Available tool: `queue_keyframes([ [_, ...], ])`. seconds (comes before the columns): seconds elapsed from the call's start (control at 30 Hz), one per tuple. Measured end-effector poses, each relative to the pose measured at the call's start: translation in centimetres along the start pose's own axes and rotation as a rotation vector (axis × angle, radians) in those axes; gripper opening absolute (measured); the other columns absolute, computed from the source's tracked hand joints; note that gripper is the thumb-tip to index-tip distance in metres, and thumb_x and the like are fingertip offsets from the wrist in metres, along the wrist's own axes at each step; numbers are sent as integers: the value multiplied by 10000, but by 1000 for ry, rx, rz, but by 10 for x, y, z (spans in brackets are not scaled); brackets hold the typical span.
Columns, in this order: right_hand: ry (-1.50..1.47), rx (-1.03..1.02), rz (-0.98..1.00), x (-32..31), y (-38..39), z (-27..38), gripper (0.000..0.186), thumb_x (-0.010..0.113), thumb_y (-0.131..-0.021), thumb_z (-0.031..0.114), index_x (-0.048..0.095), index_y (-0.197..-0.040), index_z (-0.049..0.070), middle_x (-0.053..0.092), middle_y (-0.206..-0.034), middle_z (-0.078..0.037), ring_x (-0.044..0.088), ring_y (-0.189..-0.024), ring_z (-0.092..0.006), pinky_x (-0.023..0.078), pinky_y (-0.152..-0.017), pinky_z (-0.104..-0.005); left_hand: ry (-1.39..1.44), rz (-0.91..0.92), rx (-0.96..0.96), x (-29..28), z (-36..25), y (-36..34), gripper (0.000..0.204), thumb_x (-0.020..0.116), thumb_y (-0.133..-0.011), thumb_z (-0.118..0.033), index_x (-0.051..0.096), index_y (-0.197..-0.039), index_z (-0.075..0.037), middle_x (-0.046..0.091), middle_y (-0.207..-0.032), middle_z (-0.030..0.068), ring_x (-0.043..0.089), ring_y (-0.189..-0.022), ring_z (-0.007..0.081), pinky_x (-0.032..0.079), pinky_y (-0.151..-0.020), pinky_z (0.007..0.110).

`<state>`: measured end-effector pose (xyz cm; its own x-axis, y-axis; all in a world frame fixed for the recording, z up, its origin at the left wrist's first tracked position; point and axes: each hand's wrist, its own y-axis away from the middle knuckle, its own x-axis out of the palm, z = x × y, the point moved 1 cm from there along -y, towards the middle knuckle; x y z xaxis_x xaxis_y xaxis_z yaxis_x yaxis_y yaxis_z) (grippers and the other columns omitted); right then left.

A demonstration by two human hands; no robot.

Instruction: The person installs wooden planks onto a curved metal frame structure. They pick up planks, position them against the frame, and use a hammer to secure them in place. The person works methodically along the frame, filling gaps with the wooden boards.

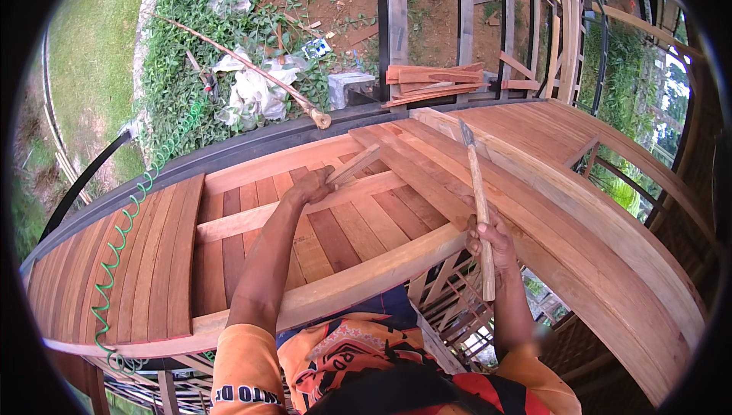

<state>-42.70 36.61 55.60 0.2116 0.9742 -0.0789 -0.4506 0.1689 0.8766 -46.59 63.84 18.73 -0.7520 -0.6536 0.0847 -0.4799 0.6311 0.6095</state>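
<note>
My left hand (311, 184) is closed around a short wooden block (355, 163), just above the slatted deck panel (305, 241). The block slants up and to the right, over a pale crosspiece (358, 192) that runs across the slats. My right hand (492, 241) grips the lower part of the wooden handle of a hammer (479, 178). The hammer stands nearly upright in view, its narrow dark metal head at the far end. Beneath it lie long boards (526, 186) set at an angle to the slats. My right fingers are partly hidden behind the handle.
A coiled green hose (114, 255) trails over finished slats at left. Cut wood pieces (435, 79) lie stacked beyond the dark curved edge beam (267, 144). A long stick (252, 68) and white plastic sheeting (259, 91) are at the far left. Open framing drops away at right.
</note>
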Motion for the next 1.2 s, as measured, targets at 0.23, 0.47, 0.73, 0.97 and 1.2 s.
queue_keyframes([
  [0.23, -19, 107, 134, 8, -89, 23, 561, 634, -855, 106, 462, -1386, 52, 561, -863, -33, 561, -626, -106, 456, -541, -221, -217, -177, -98, 3, 21, -54, 349, 651, -937, -251, 576, -1208, -45, 706, -989, 219, 708, -907, 388, 548, -757, 508],
  [0.47, 829, 22, 236, 32, -296, -26, 439, 686, -860, 190, 564, -1248, 27, 640, -914, -97, 628, -857, -192, 519, -739, -348, 579, 50, -283, -36, 27, -82, 233, 637, -886, -29, 559, -1075, 83, 693, -868, 163, 714, -619, 218, 574, -506, 363],
  [0.73, 1354, -265, 284, 90, -398, -45, 481, 742, -821, 265, 600, -1170, -33, 676, -991, -253, 659, -952, -394, 493, -849, -460, -266, 84, -319, -32, 51, -125, 421, 734, -916, -230, 583, -1258, -36, 749, -1025, 178, 754, -880, 304, 581, -760, 442],
  [0.97, 1418, -282, 291, 93, -421, -48, 473, 729, -828, 246, 598, -1194, -23, 675, -968, -267, 656, -973, -436, 494, -845, -483, -871, -70, -210, -2, 126, -157, 361, 448, -1042, -195, 553, -1378, -277, 648, -1270, 101, 574, -1228, 266, 382, -1063, 526],
  [1.2, 1458, -411, 405, 96, -439, -52, 471, 675, -864, 202, 577, -1267, -22, 666, -1035, -272, 645, -989, -438, 483, -883, -481, -900, -123, -124, 7, 175, -179, 517, 447, -1020, -173, 487, -1502, -354, 597, -1347, -18, 482, -1288, 212, 322, -1096, 515],
])
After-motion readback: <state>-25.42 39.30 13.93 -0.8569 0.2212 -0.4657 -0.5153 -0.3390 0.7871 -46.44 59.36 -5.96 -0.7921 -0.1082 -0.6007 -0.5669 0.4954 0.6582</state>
